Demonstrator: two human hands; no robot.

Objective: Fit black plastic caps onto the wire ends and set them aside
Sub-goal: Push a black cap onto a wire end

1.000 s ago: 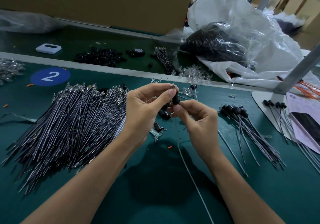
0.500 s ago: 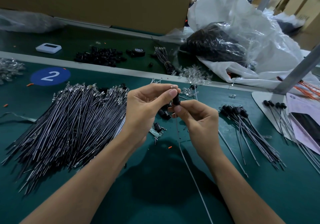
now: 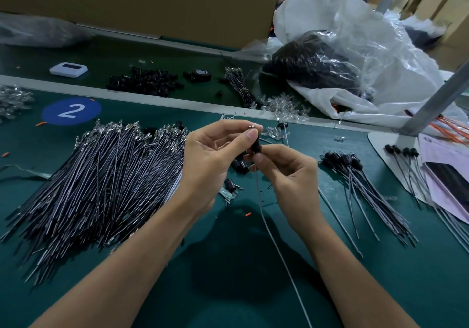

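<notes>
A small black plastic cap sits between my two hands above the green mat. My left hand pinches the cap's top, where a metal wire tip shows, between thumb and forefinger. My right hand pinches the wire just under the cap; the thin grey wire hangs down toward me. A large pile of uncapped wires lies to the left. Capped wires lie in a fan to the right. A few loose caps lie on the mat under my hands.
Beyond a pale rail lie a heap of black caps, a tape roll, a white device and a plastic bag of black parts. Clear parts sit by the rail. Papers and a metal post stand at right.
The cap has slid a little along the wire between my fingers, and my right thumb has closed nearer under it. Both hands stay in the same place.
</notes>
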